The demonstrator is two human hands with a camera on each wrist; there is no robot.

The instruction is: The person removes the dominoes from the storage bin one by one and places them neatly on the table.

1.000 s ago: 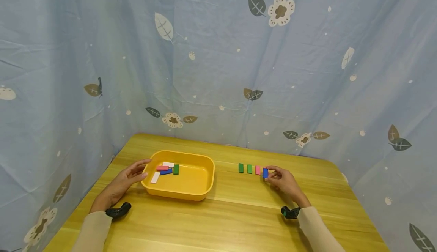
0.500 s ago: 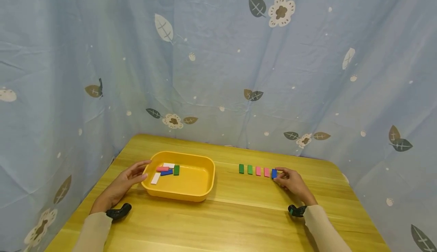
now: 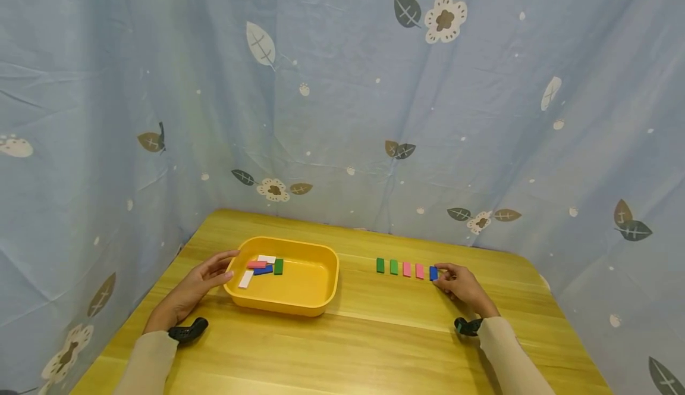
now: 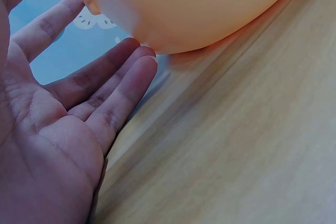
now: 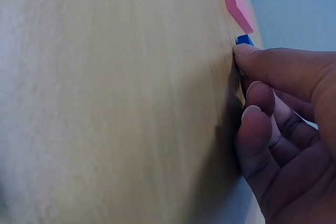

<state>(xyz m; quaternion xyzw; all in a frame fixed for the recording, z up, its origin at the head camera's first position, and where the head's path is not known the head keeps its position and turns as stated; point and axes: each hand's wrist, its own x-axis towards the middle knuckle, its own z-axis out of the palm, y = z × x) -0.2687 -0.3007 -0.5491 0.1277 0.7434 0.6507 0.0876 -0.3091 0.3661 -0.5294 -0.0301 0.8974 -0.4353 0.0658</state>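
My right hand [image 3: 461,283] pinches a blue domino [image 3: 433,273] between thumb and fingers at the right end of a row. In the right wrist view, the thumb covers most of this blue domino [image 5: 244,39]. Left of it in the row lie two pink dominoes, the nearer pink domino [image 3: 420,272] close beside the blue one, then a light green domino [image 3: 393,266] and a dark green domino [image 3: 380,265]. My left hand [image 3: 195,285] rests at the left end of a yellow tray [image 3: 283,307], its loosely extended fingertips against the tray's outer wall [image 4: 199,19].
Inside the tray lie several dominoes: a pink domino [image 3: 257,265], a blue domino [image 3: 263,270], a green domino [image 3: 279,266] and two white ones, one white domino [image 3: 246,279] apart at the left. A patterned curtain [image 3: 342,115] hangs behind the wooden table [image 3: 342,353].
My right hand has shifted right with the blue domino, and a second pink domino has come into sight where the blue one was. The left hand stays by the tray.
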